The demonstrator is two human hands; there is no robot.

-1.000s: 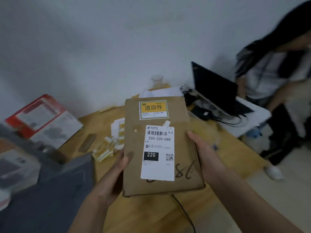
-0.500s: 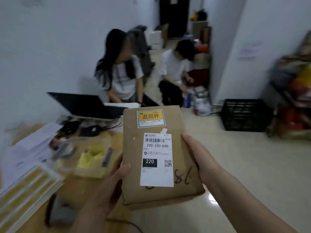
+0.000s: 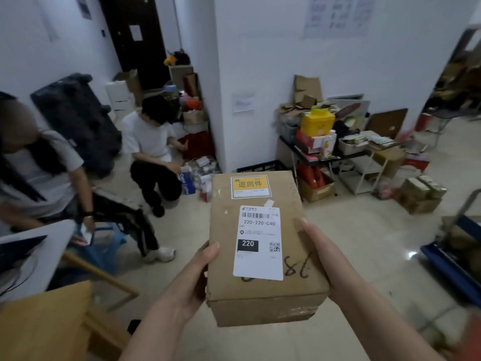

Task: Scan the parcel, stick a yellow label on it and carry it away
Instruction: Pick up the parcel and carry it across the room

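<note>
I hold the brown parcel [image 3: 263, 246] at centre view above the pale floor [image 3: 364, 243] — my left hand [image 3: 194, 277] clamps its nine o'clock side, my right hand [image 3: 326, 259] its three o'clock side. White shipping label [image 3: 259, 242] mid-top; yellow label [image 3: 250, 186] at twelve.

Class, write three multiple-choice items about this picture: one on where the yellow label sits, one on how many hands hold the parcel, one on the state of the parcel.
1. Where on the parcel is the yellow label?
A. on its top face, at the far end
B. on its near side
C. over the white label

2. How many hands hold the parcel?
A. none
B. one
C. two

3. What is the parcel's state?
A. open
B. closed, held above the floor
C. lying on a desk

Key: 1 A, it sits beyond the white label. 2 C, the left hand and right hand grip opposite sides. 3 B, its flaps are shut and floor shows below.
</note>
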